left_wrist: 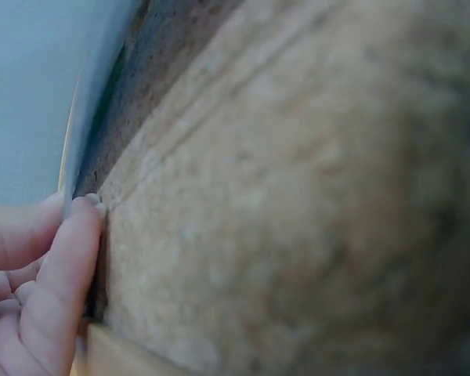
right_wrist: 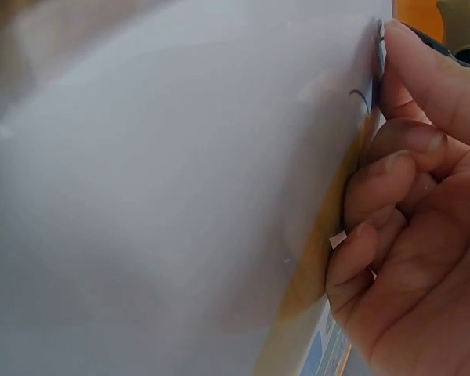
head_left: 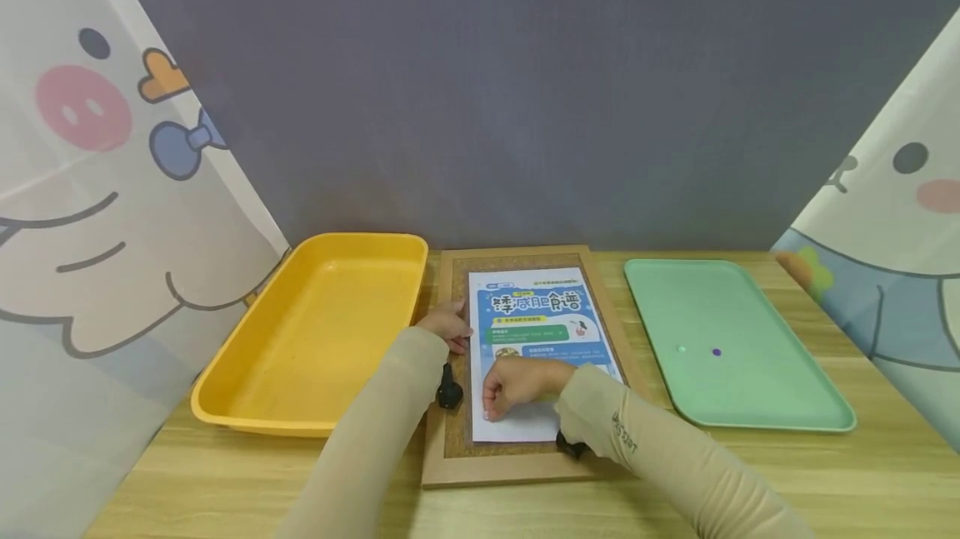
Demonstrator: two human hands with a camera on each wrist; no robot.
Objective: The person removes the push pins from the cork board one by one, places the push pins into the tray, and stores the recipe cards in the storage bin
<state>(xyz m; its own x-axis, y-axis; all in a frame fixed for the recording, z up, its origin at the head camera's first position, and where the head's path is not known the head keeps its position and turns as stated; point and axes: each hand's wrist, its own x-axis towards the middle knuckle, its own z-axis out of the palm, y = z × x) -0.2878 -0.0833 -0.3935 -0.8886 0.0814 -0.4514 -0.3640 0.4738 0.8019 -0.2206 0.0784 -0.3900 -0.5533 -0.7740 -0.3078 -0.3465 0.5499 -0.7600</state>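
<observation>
A printed sheet of paper (head_left: 543, 318), blue and white with Chinese lettering, lies on a cork board (head_left: 459, 431) with a brown frame. At the sheet's left edge my left hand (head_left: 447, 325) pinches the paper between thumb and finger, close against the cork (left_wrist: 243, 219) in the left wrist view. Lower on the page, my right hand (head_left: 517, 385) rests with its fingers curled. Its thumb (right_wrist: 435, 82) reaches to the paper near the lower left corner, and the curled fingers lie along the sheet (right_wrist: 157, 204). I cannot tell whether something small sits under the thumb.
A deep yellow tray (head_left: 315, 420) stands left of the board. On the right is a mint green tray (head_left: 720, 297) holding a small purple piece (head_left: 716, 352) and a pale one (head_left: 681, 349). A grey partition (head_left: 480, 106) rises behind the wooden table (head_left: 225, 481).
</observation>
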